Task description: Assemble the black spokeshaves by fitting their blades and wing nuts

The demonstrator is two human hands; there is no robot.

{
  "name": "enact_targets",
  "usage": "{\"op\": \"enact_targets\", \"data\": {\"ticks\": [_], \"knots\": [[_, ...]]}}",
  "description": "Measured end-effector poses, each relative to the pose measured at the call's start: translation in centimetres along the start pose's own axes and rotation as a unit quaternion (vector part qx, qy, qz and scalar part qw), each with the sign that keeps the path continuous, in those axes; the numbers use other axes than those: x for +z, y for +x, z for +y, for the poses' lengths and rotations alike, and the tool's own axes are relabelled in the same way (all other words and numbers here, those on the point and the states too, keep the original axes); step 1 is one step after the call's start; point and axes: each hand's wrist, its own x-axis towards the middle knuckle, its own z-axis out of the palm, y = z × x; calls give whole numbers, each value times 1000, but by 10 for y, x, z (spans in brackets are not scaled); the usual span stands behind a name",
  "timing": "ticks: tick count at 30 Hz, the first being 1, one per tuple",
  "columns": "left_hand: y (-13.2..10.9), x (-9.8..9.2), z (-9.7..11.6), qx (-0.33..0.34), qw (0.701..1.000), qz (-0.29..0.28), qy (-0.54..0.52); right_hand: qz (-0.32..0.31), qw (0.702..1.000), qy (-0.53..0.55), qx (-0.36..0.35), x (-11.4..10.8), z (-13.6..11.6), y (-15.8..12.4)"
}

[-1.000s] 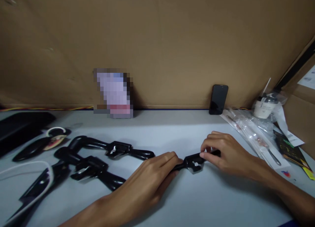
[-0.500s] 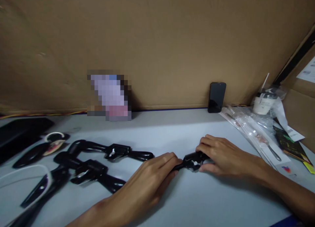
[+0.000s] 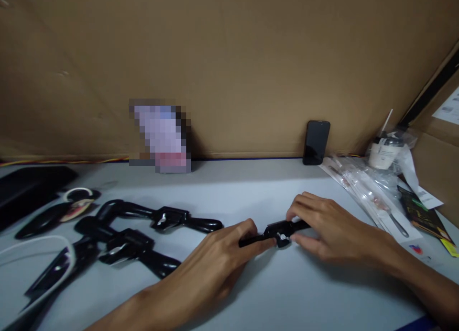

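A black spokeshave (image 3: pixel 278 229) with a silver screw on its body lies across the grey tabletop before me. Around its left handle, my left hand (image 3: pixel 218 254) is closed, its thumb stretched along the front edge toward the screw. My right hand (image 3: pixel 322 226) pinches the right handle, thumb tip close beside the screw. To the left rests a second spokeshave (image 3: pixel 170 218), and nearer me a third spokeshave (image 3: pixel 129 247), partly behind my left forearm.
A phone (image 3: pixel 316 142) leans on the cardboard wall (image 3: pixel 229 72). Plastic-sleeved packets (image 3: pixel 366 192) and a lidded cup (image 3: pixel 385 151) stand at the right. At the left are a black case (image 3: pixel 32 190), a white cable (image 3: pixel 71 257) and a blurred-out object (image 3: pixel 163 137) behind.
My left thumb has come forward along the spokeshave toward the screw, showing more of the left handle. My right fingers have loosened and shifted slightly outward along the right handle.
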Motion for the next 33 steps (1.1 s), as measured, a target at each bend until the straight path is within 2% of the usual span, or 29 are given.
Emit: {"op": "enact_targets", "data": {"ticks": [3, 5, 7, 11, 14, 19, 22, 24, 26, 27, 29, 31, 32, 33], "knots": [[1, -1, 1, 7, 1000, 6, -2, -4, 1000, 1, -25, -1, -4, -2], [2, -1, 2, 8, 1000, 6, -9, -26, 997, 53, -49, 2, -6, -2], [2, -1, 3, -4, 1000, 18, -19, -21, 995, 88, -47, 6, -6, -2], [0, 4, 2, -29, 998, 59, -25, 21, 1000, 23, -5, 11, -2, -2], [-2, 7, -1, -26, 998, 60, -25, 19, 1000, 5, 0, 13, -2, -2], [-2, 7, -1, -29, 997, 64, -28, 99, 990, 29, 96, 11, -6, -4], [-1, 6, 1, -34, 997, 62, -36, 143, 981, 39, 124, 10, -9, -5], [-1, 5, 3, -45, 996, 64, -46, 157, 977, 9, 142, 11, -12, -8], [-1, 5, 3, -59, 994, 68, -54, 142, 977, -11, 157, 12, -18, -12], [-1, 5, 3, -65, 994, 69, -56, 115, 982, 8, 150, 11, -21, -15], [-1, 6, 3, -70, 994, 64, -58, 24, 987, 114, 107, 7, -25, -19], [-2, 7, 1, -67, 995, 54, -58, -49, 961, 258, 82, 0, -25, -18], [-2, 7, 1, -66, 995, 50, -57, -42, 945, 311, 96, -3, -23, -15], [-2, 8, 0, -66, 995, 49, -57, -11, 932, 342, 120, -6, -19, -12]]}}
